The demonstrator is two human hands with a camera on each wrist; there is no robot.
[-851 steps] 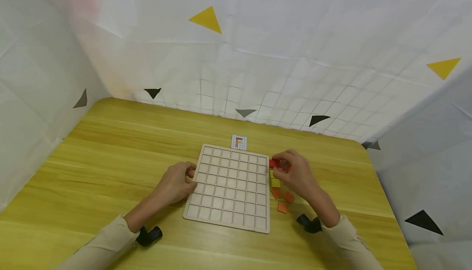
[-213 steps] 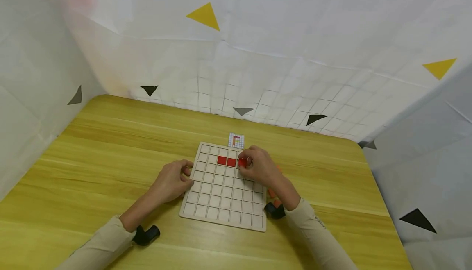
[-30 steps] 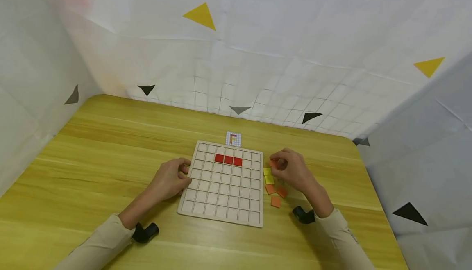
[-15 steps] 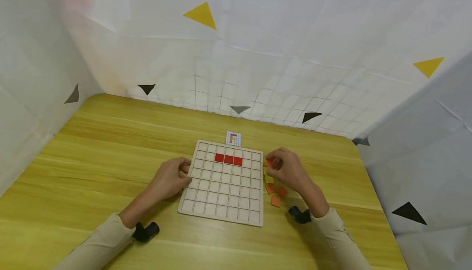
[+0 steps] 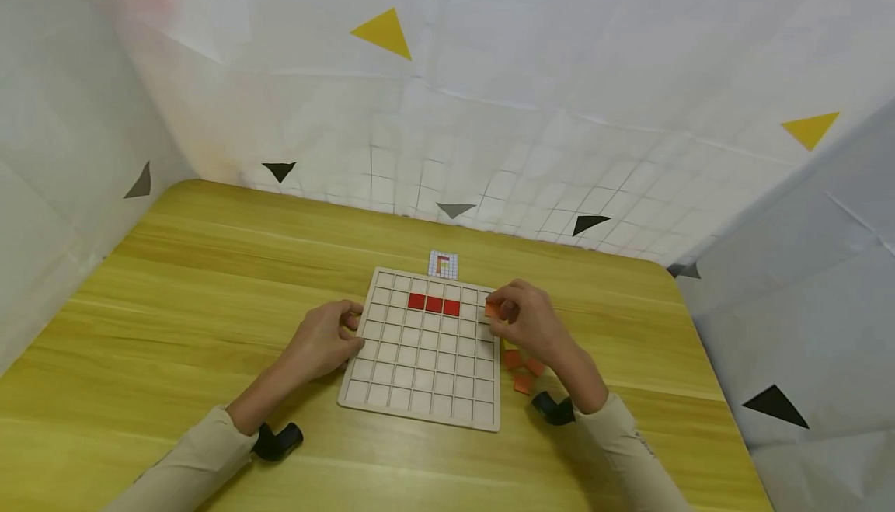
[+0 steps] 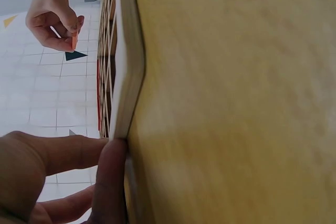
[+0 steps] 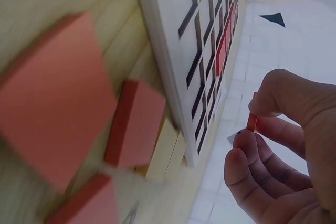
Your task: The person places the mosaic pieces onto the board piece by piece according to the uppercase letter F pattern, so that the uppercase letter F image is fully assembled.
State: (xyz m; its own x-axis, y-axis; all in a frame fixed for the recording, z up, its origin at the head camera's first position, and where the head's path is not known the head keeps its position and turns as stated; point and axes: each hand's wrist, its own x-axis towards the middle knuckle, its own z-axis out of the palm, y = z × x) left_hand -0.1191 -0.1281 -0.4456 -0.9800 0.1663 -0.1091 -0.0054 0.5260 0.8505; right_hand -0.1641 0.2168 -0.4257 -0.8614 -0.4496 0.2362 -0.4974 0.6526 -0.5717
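A pale wooden grid board (image 5: 419, 364) lies on the table, with three red tiles (image 5: 433, 304) side by side in one of its upper rows. My left hand (image 5: 325, 341) holds the board's left edge, thumb and fingers against it. My right hand (image 5: 534, 325) pinches an orange tile (image 5: 492, 309) between thumb and fingers, over the board's upper right side. In the right wrist view this tile (image 7: 252, 120) is raised above the board, seen edge-on. Right of the board lie several orange tiles (image 5: 522, 384) and yellow tiles (image 7: 167, 153), the yellow ones partly hidden in the head view.
A small pattern card (image 5: 444, 265) with a coloured figure on a grid lies just behind the board. White sheets (image 5: 559, 53) with yellow, black and grey triangles enclose the wooden table (image 5: 245, 240) at the back and sides. Black devices (image 5: 277, 442) sit at both wrists.
Since about a second ago my right hand has carried the orange tile left, from beside the board to over its right side. Earlier, the red tiles went onto the board. My left hand stays put.
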